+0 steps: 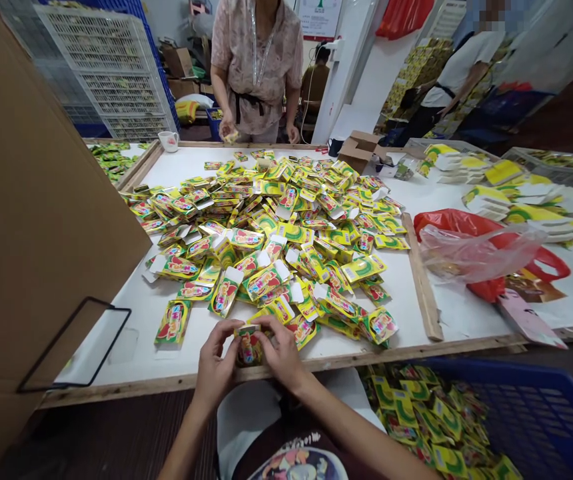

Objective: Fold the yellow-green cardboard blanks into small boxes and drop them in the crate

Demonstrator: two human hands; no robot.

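Between both hands, at the table's near edge, I hold one small printed carton (249,348) in green, yellow and red. My left hand (218,360) grips its left side with thumb and fingers. On its right side my right hand (280,350) pinches it, fingers along the top. Just beyond my hands spreads a heap of similar small cartons (266,280), several with white end flaps sticking out. One carton (172,323) lies flat by itself to the left of my hands.
A tall brown cardboard box (41,200) rises at my left, beside a black wire frame (74,343). A wooden strip (422,280) borders the heap; red plastic bags (466,227) lie beyond it. A blue basket (531,407) of cartons stands low right. Across the table stands a co-worker (259,67).
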